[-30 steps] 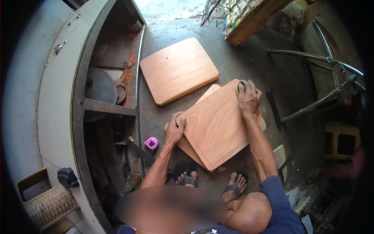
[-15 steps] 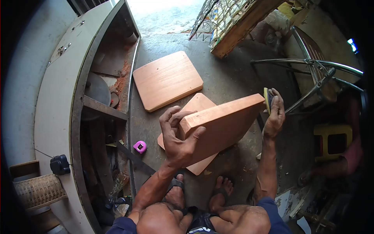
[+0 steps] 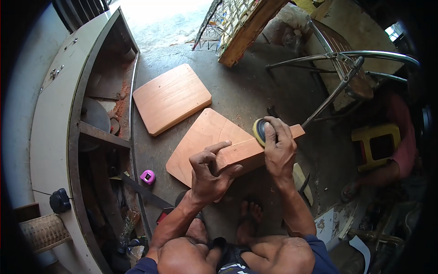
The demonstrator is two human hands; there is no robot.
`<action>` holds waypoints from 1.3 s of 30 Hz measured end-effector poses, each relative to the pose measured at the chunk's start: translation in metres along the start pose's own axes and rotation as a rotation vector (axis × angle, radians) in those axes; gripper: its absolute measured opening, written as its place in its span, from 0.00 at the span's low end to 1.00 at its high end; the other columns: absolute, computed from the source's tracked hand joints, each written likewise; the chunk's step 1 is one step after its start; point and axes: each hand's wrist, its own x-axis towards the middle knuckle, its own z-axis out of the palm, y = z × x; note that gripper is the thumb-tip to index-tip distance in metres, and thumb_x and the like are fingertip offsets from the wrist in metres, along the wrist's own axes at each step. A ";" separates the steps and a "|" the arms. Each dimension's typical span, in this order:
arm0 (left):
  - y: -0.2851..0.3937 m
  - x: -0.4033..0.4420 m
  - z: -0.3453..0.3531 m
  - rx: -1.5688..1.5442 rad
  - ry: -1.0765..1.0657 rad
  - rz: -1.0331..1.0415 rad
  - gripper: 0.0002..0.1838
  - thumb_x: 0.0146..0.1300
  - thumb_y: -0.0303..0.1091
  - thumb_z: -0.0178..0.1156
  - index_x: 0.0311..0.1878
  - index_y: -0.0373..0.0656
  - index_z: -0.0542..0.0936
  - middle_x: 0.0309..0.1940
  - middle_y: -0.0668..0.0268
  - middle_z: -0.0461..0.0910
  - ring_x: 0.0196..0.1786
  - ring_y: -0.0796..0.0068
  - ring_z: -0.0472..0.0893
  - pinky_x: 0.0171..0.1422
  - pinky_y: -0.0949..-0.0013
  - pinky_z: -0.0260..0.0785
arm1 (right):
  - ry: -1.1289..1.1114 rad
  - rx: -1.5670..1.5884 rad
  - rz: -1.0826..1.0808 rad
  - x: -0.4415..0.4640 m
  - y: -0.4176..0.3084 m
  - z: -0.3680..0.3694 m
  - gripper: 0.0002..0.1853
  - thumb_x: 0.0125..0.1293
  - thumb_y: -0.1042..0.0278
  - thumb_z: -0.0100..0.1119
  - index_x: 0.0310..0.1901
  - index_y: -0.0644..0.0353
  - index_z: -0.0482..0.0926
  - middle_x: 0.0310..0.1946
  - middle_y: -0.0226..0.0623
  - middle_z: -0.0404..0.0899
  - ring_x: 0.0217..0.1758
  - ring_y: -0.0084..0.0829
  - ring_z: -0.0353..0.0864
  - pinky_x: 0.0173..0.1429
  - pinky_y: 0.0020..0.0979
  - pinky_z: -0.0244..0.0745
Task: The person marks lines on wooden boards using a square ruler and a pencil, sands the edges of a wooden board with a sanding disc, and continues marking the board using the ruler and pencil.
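Observation:
My left hand (image 3: pixel 209 176) grips the near left end of a wooden board (image 3: pixel 246 150), which stands on edge with its narrow side up. My right hand (image 3: pixel 279 148) holds a round sanding pad (image 3: pixel 260 132), dark with a yellowish rim, against that top edge near its right end. Beneath the held board another board (image 3: pixel 203 137) lies flat on the floor. A stack of boards with cut corners (image 3: pixel 172 97) rests farther off to the left.
A pink tape measure (image 3: pixel 148 176) lies beside the open cabinet frame (image 3: pixel 105 134) on the left. At the right stand a metal-legged chair (image 3: pixel 337 86) and a yellow stool (image 3: pixel 376 146), with part of another person (image 3: pixel 401 155) beside it. A wooden-framed piece (image 3: pixel 248 34) is at the top.
The held board has gone from lying face up to standing on edge. My right hand has moved the pad left onto its top edge. The view has shifted right.

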 end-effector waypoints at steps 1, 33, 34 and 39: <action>-0.002 -0.002 0.002 -0.006 -0.024 -0.001 0.35 0.61 0.17 0.73 0.54 0.47 0.53 0.59 0.42 0.76 0.62 0.58 0.80 0.64 0.61 0.73 | 0.018 -0.052 -0.011 -0.006 0.001 0.000 0.13 0.78 0.63 0.58 0.53 0.63 0.84 0.54 0.53 0.83 0.59 0.56 0.82 0.65 0.47 0.78; 0.014 -0.034 0.011 -0.006 -0.114 0.034 0.38 0.58 0.19 0.77 0.51 0.49 0.52 0.61 0.43 0.75 0.68 0.42 0.79 0.72 0.50 0.76 | 0.116 -0.136 -0.088 -0.037 0.070 -0.054 0.15 0.73 0.66 0.65 0.55 0.64 0.85 0.55 0.51 0.86 0.59 0.48 0.87 0.65 0.42 0.81; 0.015 -0.032 0.009 -0.003 -0.114 0.049 0.38 0.58 0.19 0.77 0.51 0.49 0.52 0.61 0.43 0.75 0.68 0.42 0.79 0.72 0.50 0.76 | 0.225 -0.159 0.117 -0.015 0.109 -0.068 0.15 0.74 0.65 0.65 0.55 0.65 0.85 0.55 0.51 0.86 0.58 0.48 0.88 0.64 0.42 0.82; 0.015 -0.039 0.015 -0.013 -0.124 0.040 0.38 0.57 0.19 0.77 0.52 0.48 0.53 0.61 0.43 0.75 0.68 0.42 0.79 0.72 0.48 0.75 | 0.054 -0.134 -0.290 -0.061 0.028 -0.043 0.14 0.74 0.65 0.64 0.54 0.64 0.87 0.53 0.51 0.86 0.57 0.48 0.87 0.62 0.42 0.82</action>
